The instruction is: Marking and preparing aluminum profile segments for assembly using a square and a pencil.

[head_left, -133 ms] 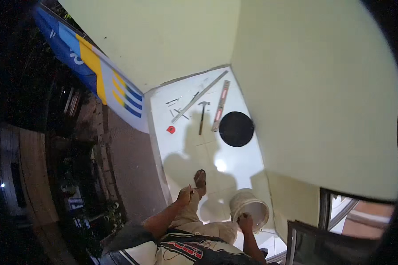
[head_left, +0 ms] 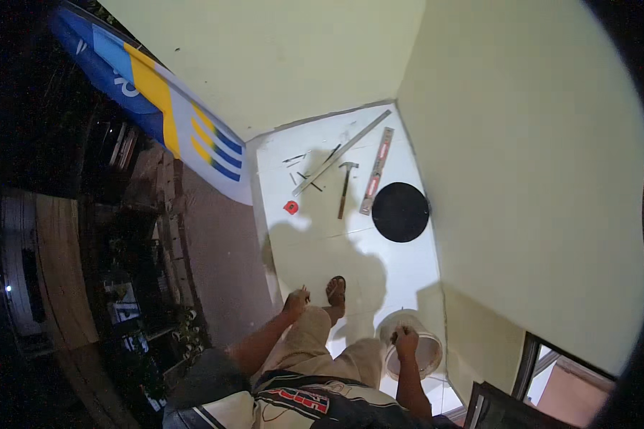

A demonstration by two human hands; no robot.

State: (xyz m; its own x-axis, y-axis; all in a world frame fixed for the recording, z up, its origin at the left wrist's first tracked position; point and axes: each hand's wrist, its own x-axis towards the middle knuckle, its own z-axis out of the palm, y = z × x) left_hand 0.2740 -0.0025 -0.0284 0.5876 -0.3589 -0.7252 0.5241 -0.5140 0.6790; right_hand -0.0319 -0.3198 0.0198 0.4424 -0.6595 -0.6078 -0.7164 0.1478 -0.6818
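Note:
My left hand (head_left: 297, 302) is closed above my left knee, apart from the tools. A small thin tip shows at its fingers; I cannot make out what it is. My right hand (head_left: 406, 341) is closed with curled fingers, over the near side of a whitish bucket (head_left: 433, 372) at the lower right; what it holds, if anything, is hidden. Ahead on the white tiles lie a claw hammer (head_left: 345, 189), a spirit level (head_left: 377, 171), a long metal straightedge (head_left: 343, 151), a red tape measure (head_left: 291, 207) and several small dark pieces (head_left: 310, 181).
A round black disc (head_left: 401, 212) lies by the right wall (head_left: 515, 157). Pale walls meet at the far corner. A blue, yellow and white banner (head_left: 193, 139) hangs at the left, beyond the floor's edge. A dark-framed window (head_left: 529, 368) is at the lower right. My sandalled foot (head_left: 336, 287) stands on the tiles.
The view has shifted, so the floor and tools sit a little further right. My right hand has lifted slightly along the bucket; my left hand has moved slightly left and up.

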